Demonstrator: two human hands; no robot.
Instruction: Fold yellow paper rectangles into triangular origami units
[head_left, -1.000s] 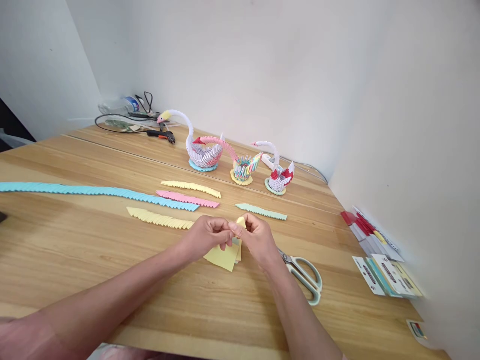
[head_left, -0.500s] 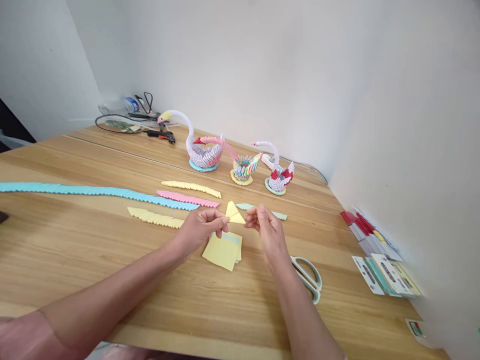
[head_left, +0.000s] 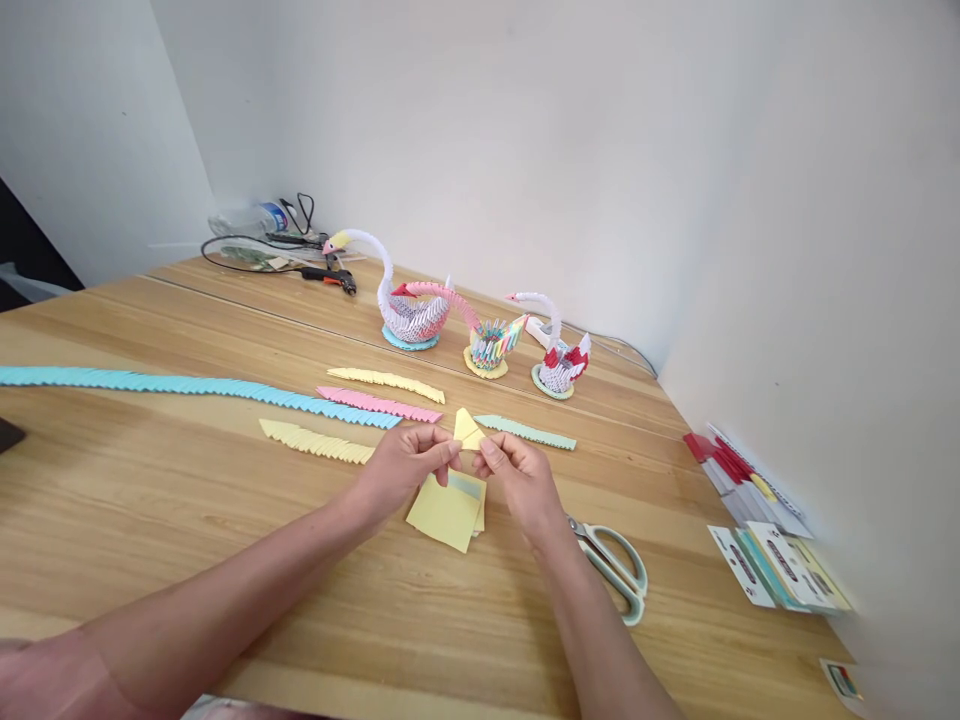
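In the head view, one folded yellow paper triangle (head_left: 466,427) is being pinched by the left hand (head_left: 406,465) and right hand (head_left: 524,484) near one yellow notepaper pile (head_left: 446,515). Five pleated paper strips (head_left: 379,403), three origami swans (head_left: 415,322) and one pair of scissors (head_left: 602,553) are being supported by the table (head_left: 360,630).

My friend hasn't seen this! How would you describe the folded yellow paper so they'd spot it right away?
Over the wooden table, the left hand and right hand are close together. The folded paper is pinched between them. Unlike the flat yellow squares and long yellow strips, it's small and roughly triangular.
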